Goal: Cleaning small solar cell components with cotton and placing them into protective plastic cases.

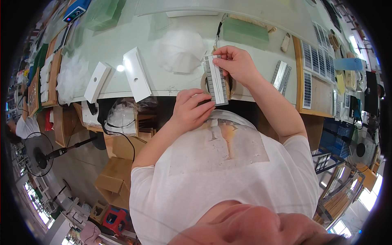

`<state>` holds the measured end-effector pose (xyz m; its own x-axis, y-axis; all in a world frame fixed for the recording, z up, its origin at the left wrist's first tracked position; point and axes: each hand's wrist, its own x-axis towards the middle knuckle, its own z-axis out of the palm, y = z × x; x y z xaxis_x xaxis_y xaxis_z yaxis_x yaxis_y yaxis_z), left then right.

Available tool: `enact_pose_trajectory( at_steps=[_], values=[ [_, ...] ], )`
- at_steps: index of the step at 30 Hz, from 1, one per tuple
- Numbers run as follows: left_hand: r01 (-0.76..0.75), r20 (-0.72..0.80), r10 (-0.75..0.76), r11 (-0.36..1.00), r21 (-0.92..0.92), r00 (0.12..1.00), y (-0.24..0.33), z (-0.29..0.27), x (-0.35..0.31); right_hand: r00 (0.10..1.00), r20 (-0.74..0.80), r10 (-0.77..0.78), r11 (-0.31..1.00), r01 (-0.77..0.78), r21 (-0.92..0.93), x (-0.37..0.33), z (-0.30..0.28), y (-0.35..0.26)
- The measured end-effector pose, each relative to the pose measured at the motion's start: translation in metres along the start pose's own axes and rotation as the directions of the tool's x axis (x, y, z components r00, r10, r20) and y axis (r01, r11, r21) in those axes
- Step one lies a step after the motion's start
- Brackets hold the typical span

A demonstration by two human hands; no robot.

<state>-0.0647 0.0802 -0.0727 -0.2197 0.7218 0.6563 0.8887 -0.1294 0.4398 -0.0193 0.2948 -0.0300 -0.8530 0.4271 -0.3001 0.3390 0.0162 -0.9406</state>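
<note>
Near the table's front edge I hold a narrow grey segmented strip (pixel 216 83) with a white band along its length. My right hand (pixel 234 63) is closed on its far end, thumb and fingers pinching it. At the near end my left hand (pixel 191 107) has bent fingers pressed against the strip's left side. Partly hidden under the strip is a brown ring (pixel 232 87) that looks like a tape roll. To the right lie more silvery grey strips (pixel 281 75). Two white boards, a long one (pixel 136 75) and a shorter one (pixel 98 81) with a hole, lie to the left.
A wooden-edged tray (pixel 301 77) with dark solar-cell panels (pixel 316 59) stands at right. Clear plastic film (pixel 179 51), a green glass stack (pixel 245 33) and another green block (pixel 102 16) lie farther back. Below left are a cardboard box (pixel 114 179) and a fan (pixel 38 155).
</note>
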Motion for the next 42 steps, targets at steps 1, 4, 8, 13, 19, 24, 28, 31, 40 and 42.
enact_pose_trajectory(
  at_steps=[1,4,8,13,19,24,28,31,40,42],
  values=[
    [0.001,0.005,-0.001,1.000,-0.002,1.000,0.000,0.000,0.000,1.000,-0.004,-0.003,1.000,0.003,-0.008,0.000,0.000,0.000],
    [-0.002,0.009,0.002,1.000,0.001,1.000,0.001,-0.002,0.002,0.974,-0.138,-0.177,0.970,0.150,-0.190,-0.003,-0.004,0.002],
    [-0.006,0.009,0.006,1.000,-0.005,1.000,0.002,-0.003,0.003,0.907,-0.231,-0.353,0.872,0.229,-0.433,-0.002,-0.018,0.012],
    [-0.010,0.003,0.010,1.000,0.000,1.000,0.002,-0.004,0.004,0.919,-0.062,-0.388,0.826,0.318,-0.465,-0.008,-0.018,0.014],
    [-0.012,0.010,0.012,1.000,-0.012,1.000,0.001,-0.003,0.002,0.884,-0.014,-0.467,0.748,0.386,-0.540,-0.007,-0.012,0.021],
    [-0.010,0.013,0.010,1.000,-0.018,1.000,0.001,-0.003,0.003,0.888,-0.014,-0.460,0.748,0.379,-0.545,-0.008,-0.012,0.021],
    [-0.012,0.014,0.012,1.000,-0.023,1.000,0.002,-0.003,0.003,0.886,-0.008,-0.464,0.717,0.370,-0.591,-0.010,-0.011,0.018],
    [-0.017,0.017,0.017,1.000,-0.021,1.000,0.001,-0.004,0.003,0.876,-0.003,-0.482,0.681,0.372,-0.631,-0.012,-0.010,0.016],
    [-0.023,0.032,0.024,1.000,-0.013,0.999,0.002,-0.006,0.002,0.839,0.007,-0.545,0.587,0.388,-0.711,-0.014,-0.007,0.013],
    [-0.020,0.036,0.021,1.000,-0.010,0.999,0.002,-0.006,0.003,0.834,0.010,-0.552,0.578,0.391,-0.716,-0.015,-0.007,0.012]
  ],
)
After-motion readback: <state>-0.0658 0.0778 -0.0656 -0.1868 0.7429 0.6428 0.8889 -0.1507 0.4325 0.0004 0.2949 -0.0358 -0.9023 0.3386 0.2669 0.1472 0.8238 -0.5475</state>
